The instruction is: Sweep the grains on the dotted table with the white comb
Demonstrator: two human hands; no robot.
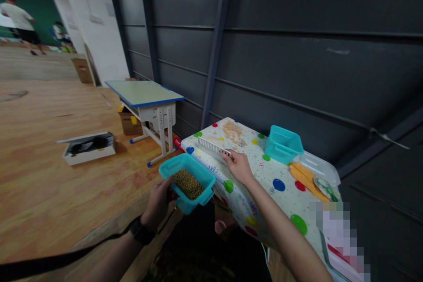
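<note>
My left hand (160, 198) grips the near left rim of a teal plastic box (209, 177), holding it off the table's front edge. Small greenish-brown beans (188, 184) cover the bottom of that box. Closed around the right end of a white slotted plastic strip (211, 147), my right hand (238, 165) is over the table near its front edge. The strip stands on its long side, with a row of openings along it. Behind it, a loose patch of pale tan grains (232, 131) is spread on the patterned tablecloth (244, 194).
A second teal box (284, 144) stands at the table's back right. Beside it lie a clear lid (319, 168), an orange cloth (307, 180) and a green-white item. A dark panelled wall (297, 75) borders the table. A school desk (145, 92) and an opened white carton (89, 152) are leftward.
</note>
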